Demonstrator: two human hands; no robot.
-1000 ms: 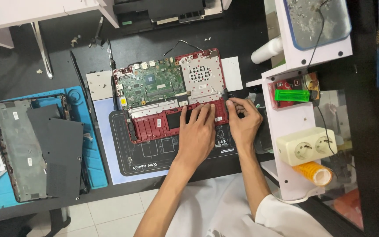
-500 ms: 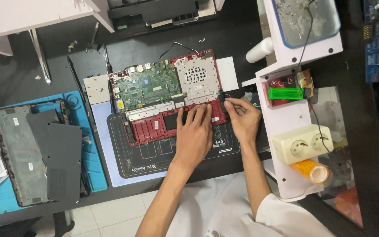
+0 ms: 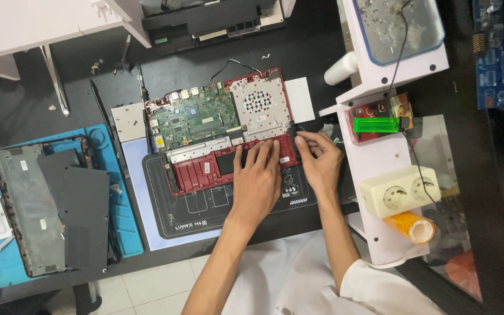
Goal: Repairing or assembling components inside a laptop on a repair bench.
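Observation:
An opened red laptop base (image 3: 205,169) lies on a dark work mat (image 3: 205,210), its green circuit board (image 3: 196,116) and a perforated silver plate (image 3: 261,105) exposed. My left hand (image 3: 258,181) lies flat on the red casing's lower right part, fingers spread and pressing down. My right hand (image 3: 319,160) is at the casing's right edge, fingertips pinched on a small dark part at the corner.
A second dismantled grey laptop (image 3: 36,204) sits on a blue mat (image 3: 126,227) at left. A white shelf unit (image 3: 380,157) at right carries a double socket (image 3: 401,189), an orange tape roll (image 3: 412,226) and a green item (image 3: 375,124). White card (image 3: 300,99) lies beside the laptop.
The view shifted slightly. My left hand slid a little right along the red casing; my right hand stays at the right corner.

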